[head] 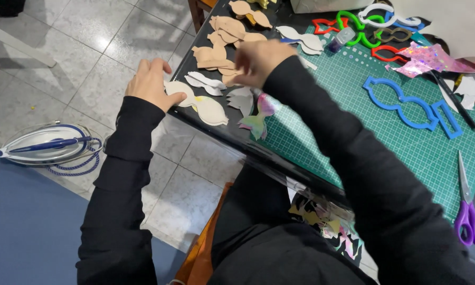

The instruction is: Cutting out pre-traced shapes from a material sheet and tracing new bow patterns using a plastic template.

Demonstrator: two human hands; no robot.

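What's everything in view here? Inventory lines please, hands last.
cutting mat: one, green with grid, on the dark table.
tan cut-out shapes: a pile, count unclear, table's far left part.
white cut-out shapes: several, by the table edge.
cream cut-out: one, at the table edge.
iridescent tail-shaped piece: one, at the mat's left edge.
blue template: one large, plus a small blue frame beside it, on the mat.
coloured templates: several, red, green, white, far edge.
holographic sheet: pink, far right.
scissors: one, purple handles, right of mat.
iron: one, white and blue, on the floor.
left hand: touches the cream cut-out.
right hand: over the cut-outs; grasp hidden.
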